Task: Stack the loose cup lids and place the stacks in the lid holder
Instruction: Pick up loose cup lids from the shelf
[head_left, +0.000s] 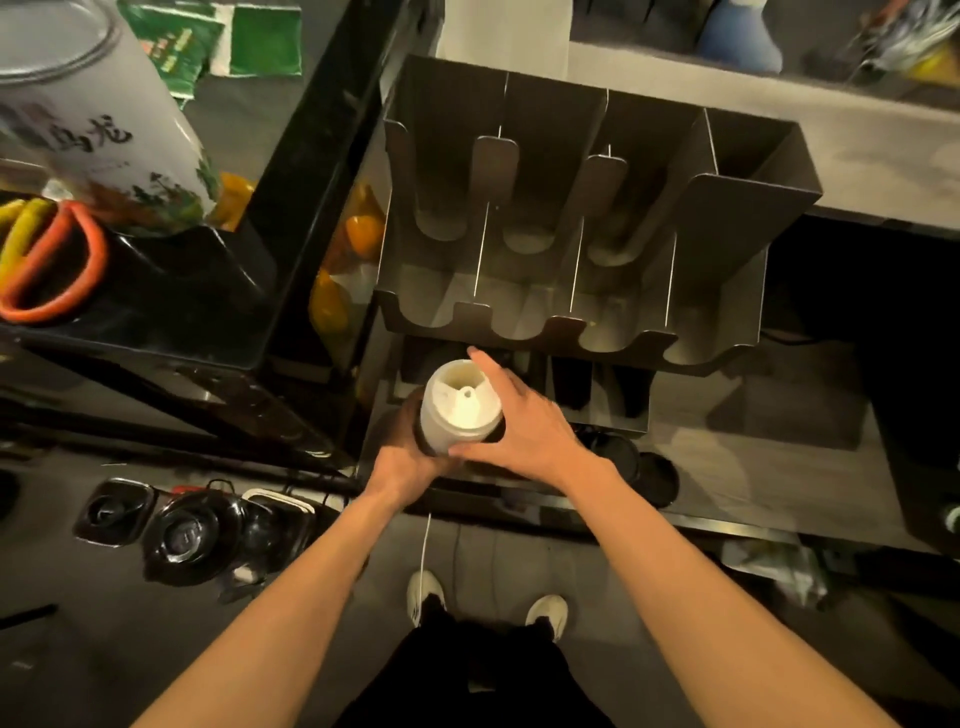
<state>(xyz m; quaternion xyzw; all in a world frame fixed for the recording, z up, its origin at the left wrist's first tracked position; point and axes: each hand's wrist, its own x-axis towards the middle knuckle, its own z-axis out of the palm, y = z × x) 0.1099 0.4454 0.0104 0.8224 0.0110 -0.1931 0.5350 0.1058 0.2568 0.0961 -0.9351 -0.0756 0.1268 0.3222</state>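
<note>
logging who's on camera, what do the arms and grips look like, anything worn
The left forearm and right forearm are bare to the frame edge, no sleeves. The left grip and right grip are bare hands with no gloves, and no ring, watch or wristband is visible. A thin white cord hangs between the arms.

Item: white translucent plastic lid stack (460, 410), gripped in your left hand (410, 465) and right hand (530, 431), near side of grey metal lid holder (753, 208).

1. This is a drinks shop's work counter: a steel lid holder (727, 208), 4 bays across, stands on it.
2. A tall tea tin (104, 130) with Chinese lettering and green packets (260, 36) sit at the left.
3. Lidded blender jugs (187, 535) are lined up lower down.
</note>
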